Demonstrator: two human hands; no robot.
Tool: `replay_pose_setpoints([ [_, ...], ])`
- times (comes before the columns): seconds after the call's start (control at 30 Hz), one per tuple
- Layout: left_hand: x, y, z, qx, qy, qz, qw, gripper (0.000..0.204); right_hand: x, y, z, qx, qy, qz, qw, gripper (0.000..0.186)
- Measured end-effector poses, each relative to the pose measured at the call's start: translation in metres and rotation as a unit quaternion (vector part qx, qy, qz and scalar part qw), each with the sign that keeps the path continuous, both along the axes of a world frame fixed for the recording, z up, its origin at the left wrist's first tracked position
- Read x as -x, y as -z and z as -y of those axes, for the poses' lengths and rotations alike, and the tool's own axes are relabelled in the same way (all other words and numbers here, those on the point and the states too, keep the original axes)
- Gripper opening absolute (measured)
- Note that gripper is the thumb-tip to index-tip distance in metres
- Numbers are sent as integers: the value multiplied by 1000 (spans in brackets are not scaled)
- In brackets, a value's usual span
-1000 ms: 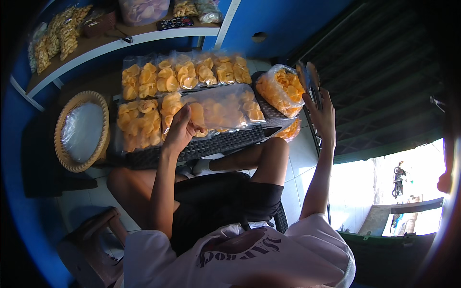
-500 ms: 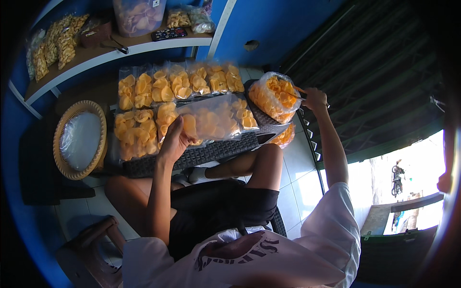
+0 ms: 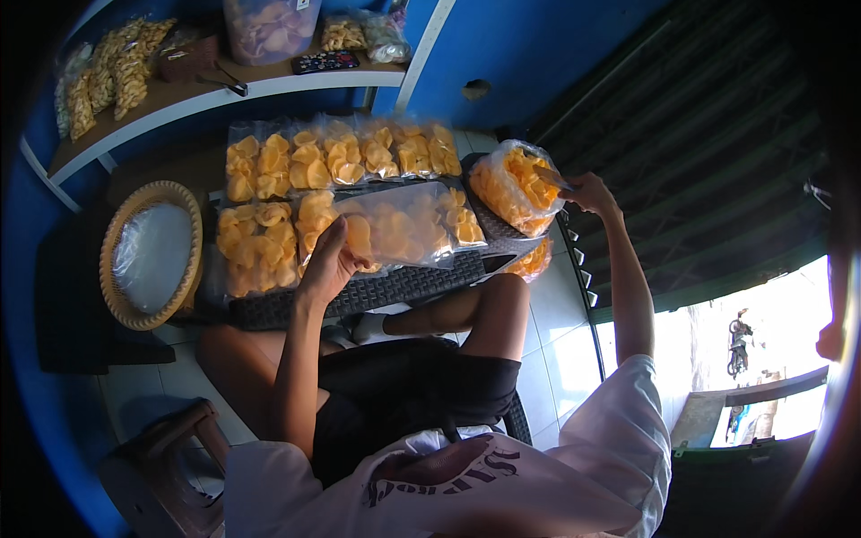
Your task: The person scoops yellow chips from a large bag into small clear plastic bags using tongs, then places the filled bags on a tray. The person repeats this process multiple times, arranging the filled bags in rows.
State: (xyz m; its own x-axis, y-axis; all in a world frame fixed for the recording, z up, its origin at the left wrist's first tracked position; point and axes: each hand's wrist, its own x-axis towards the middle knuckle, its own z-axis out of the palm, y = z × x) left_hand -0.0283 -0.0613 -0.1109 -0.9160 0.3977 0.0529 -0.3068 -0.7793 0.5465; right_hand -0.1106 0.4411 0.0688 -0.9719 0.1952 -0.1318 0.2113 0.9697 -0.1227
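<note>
My left hand (image 3: 330,269) pinches the end of a long clear plastic bag (image 3: 408,224), held flat above the table; a round orange chip shows beside its fingertips. Through the bag I see the filled packs beneath. On the right, my right hand (image 3: 592,194) is closed on metal tongs (image 3: 553,178), whose tips reach into a big open bag of orange chips (image 3: 496,193). Filled packs of chips (image 3: 309,167) lie in two rows on a dark woven table (image 3: 395,287). The fingers' grip on the tongs is partly hidden.
A woven basket (image 3: 108,269) holding clear plastic bags stands at the left. Another chip bag (image 3: 534,260) sits below the big one. Behind, a shelf (image 3: 260,88) carries snack bags, a plastic tub (image 3: 269,31) and a phone (image 3: 325,62). A dark shutter (image 3: 700,179) borders the right.
My right hand has turned and lowered slightly, bringing the tongs deeper over the chips in the big bag. My left hand still holds the clear bag in place. The view has shifted a little.
</note>
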Motion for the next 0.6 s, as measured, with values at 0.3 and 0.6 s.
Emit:
replay_pose_setpoints([
  [0.3, -2, -3, 0, 10, -4, -8, 1000, 40, 11, -6, -9, 36, 56, 15, 998, 55],
  [0.6, -1, 1, 2, 11, 4, -26, 1000, 43, 21, -7, 20, -202, -48, -23, 978, 69],
])
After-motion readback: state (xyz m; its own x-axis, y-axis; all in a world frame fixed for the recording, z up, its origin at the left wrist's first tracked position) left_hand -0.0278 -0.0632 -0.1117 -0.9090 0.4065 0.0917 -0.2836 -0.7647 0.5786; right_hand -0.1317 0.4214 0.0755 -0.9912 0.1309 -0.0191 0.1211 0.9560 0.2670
